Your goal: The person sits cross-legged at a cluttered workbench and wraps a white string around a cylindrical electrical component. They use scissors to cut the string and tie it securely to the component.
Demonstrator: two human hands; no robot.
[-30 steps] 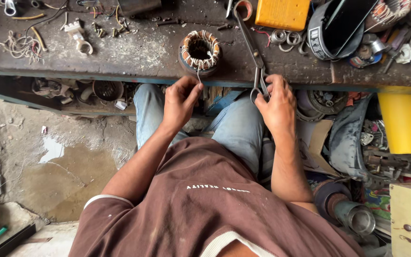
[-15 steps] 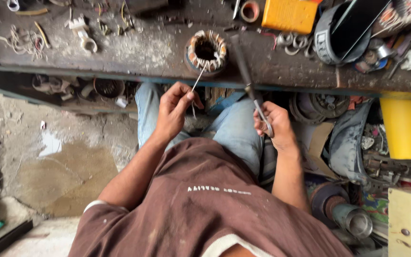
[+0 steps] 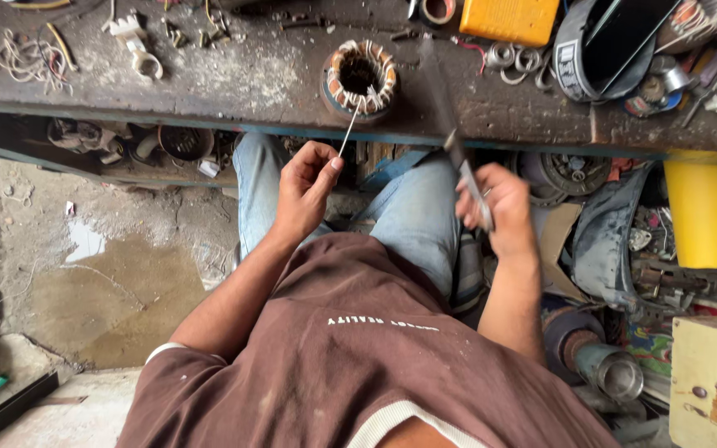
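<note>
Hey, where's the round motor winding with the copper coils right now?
In the head view, the motor winding stands on the workbench edge, upper centre, just above the left hand, left of the scissors.

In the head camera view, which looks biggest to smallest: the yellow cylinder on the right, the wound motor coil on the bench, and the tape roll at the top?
1. Yellow cylinder, though it sits below the bench, so distance may skew this.
2. Wound motor coil.
3. Tape roll, clearly smallest and partly cut off by the frame edge.
</note>
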